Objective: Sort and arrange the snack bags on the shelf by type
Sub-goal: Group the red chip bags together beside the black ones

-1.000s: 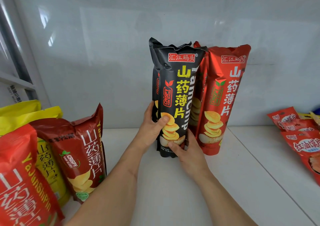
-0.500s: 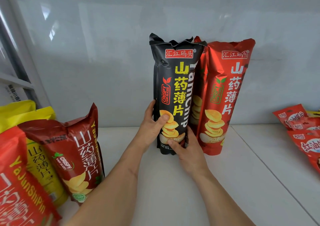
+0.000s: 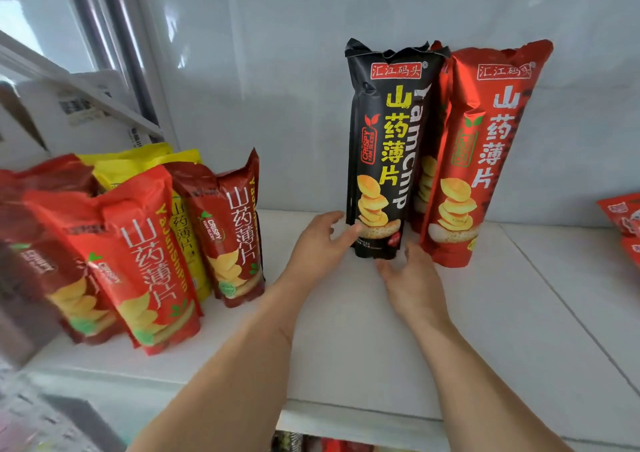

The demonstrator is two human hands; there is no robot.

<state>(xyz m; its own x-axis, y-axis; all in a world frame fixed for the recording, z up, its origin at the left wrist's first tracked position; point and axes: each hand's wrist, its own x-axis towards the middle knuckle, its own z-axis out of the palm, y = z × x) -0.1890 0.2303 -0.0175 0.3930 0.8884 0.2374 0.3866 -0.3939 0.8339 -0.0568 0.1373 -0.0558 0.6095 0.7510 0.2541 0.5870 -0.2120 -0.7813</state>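
While black bag stands upright, left hand touches base; right hand released below.

The tall bag just past the left hand is black, with yellow and white writing, a small red label at the top, and a stack of yellow chips drawn on it. The tall bag beyond the right hand is shiny red, with white writing and the same yellow chips. Far to the left of the left hand stand shorter bags: a bright red one, a dark red one, and a yellow one behind them. The shelf under both hands is plain white. The wall is pale grey.
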